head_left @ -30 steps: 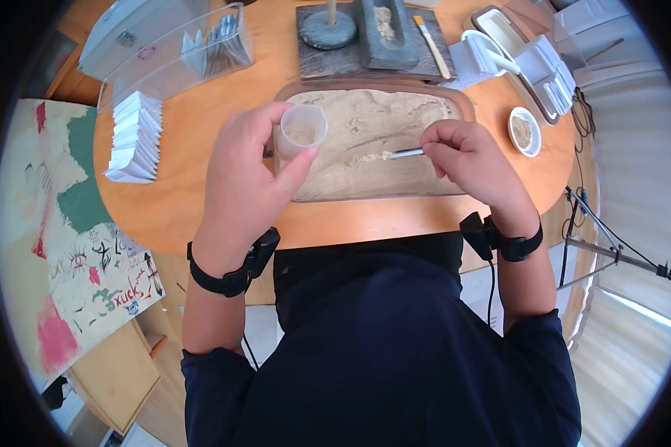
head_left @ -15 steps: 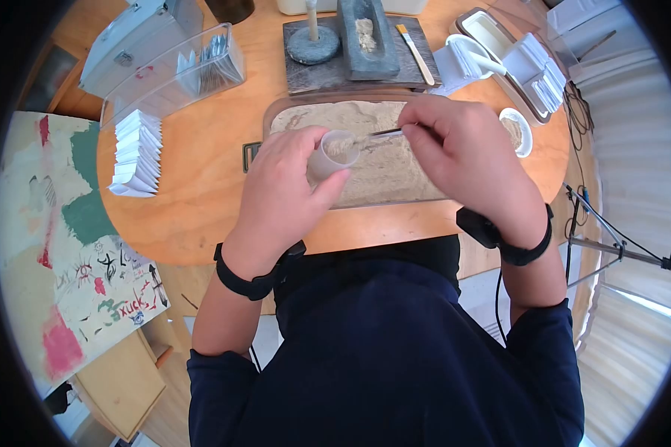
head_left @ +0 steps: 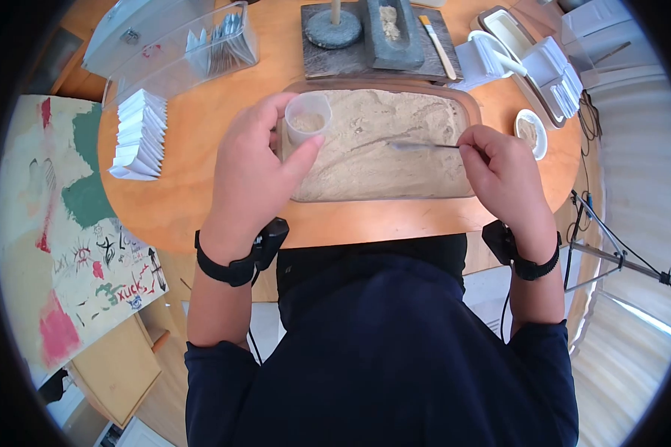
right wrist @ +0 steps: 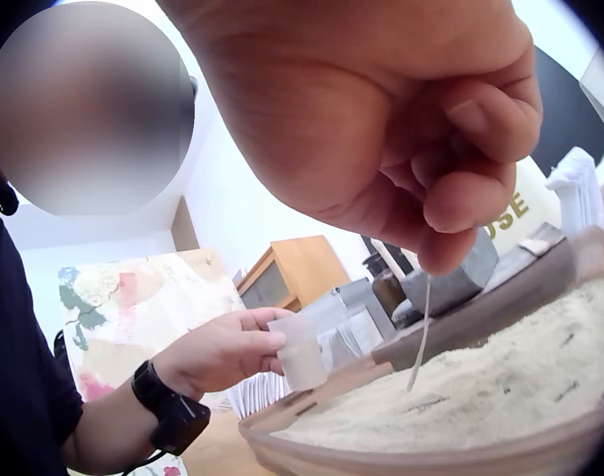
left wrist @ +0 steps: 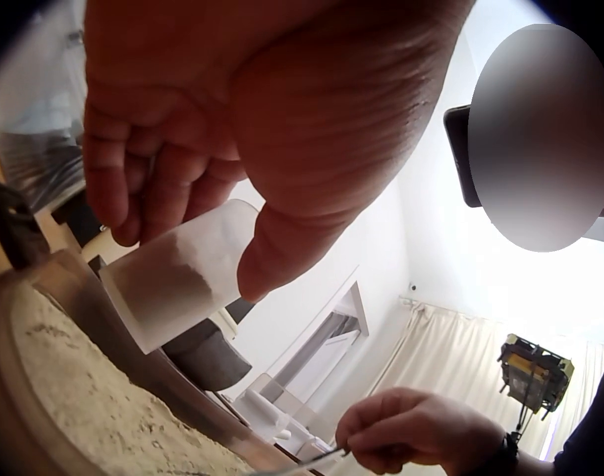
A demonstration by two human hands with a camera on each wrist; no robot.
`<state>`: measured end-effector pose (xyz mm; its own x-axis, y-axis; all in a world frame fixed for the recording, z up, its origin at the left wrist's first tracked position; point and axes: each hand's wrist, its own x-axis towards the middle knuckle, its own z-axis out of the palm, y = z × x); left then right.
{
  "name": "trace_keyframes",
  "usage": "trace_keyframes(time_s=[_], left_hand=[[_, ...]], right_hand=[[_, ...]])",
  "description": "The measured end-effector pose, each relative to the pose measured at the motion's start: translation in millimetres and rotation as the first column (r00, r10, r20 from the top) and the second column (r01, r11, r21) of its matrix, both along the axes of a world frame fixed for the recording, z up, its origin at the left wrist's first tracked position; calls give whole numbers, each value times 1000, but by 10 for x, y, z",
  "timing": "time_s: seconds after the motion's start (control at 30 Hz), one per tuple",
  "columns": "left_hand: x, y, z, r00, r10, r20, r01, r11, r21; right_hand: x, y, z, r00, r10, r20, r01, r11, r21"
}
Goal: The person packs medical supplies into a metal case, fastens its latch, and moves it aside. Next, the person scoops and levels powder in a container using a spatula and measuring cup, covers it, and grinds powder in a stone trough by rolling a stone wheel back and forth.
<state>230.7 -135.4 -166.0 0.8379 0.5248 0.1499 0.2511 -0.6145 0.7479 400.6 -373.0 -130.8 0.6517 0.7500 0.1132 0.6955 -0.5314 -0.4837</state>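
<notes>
The left hand (head_left: 257, 167) grips a translucent plastic cup (head_left: 308, 119) between thumb and fingers, over the left end of a tray (head_left: 476, 112) of beige powder (head_left: 358, 167). Some powder lies inside the cup, also visible through its wall in the left wrist view. Pinched in the right hand (head_left: 503, 171) is a thin metal tool (head_left: 425, 145), its far end pointing left at the powder in the middle of the tray. In the right wrist view the tool (right wrist: 422, 342) slants down from the fingertips to the powder; whether its tip touches cannot be told.
Behind the tray, a dark board (head_left: 317, 67) bears a stone trough (head_left: 395, 52), a round stone base with a rod, and a brush (head_left: 438, 48). Folded white papers (head_left: 139, 138) and a clear box (head_left: 179, 82) stand left. A small white dish (head_left: 530, 134) is at right.
The right hand has drawn the tool away from the cup, back to the right over the tray. The left hand with the cup has shifted left and away from the body.
</notes>
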Motion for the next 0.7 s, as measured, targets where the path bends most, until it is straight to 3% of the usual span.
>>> trace_keyframes(time_s=[0.07, 0.43, 0.6, 0.7], left_hand=[[-21, 56, -5, 991, -10, 135, 11, 1000, -9], [-193, 108, 71, 989, -16, 146, 9, 999, 52], [-219, 121, 60, 988, -21, 152, 13, 999, 53], [-174, 87, 29, 985, -28, 168, 20, 999, 47]], right_hand=[[-26, 26, -89, 992, -1, -126, -7, 998, -64], [-395, 682, -518, 913, 202, -356, -208, 978, 19], [-242, 550, -548, 814, 119, -568, -112, 993, 47], [-109, 385, -384, 807, 18, -590, -27, 1000, -6]])
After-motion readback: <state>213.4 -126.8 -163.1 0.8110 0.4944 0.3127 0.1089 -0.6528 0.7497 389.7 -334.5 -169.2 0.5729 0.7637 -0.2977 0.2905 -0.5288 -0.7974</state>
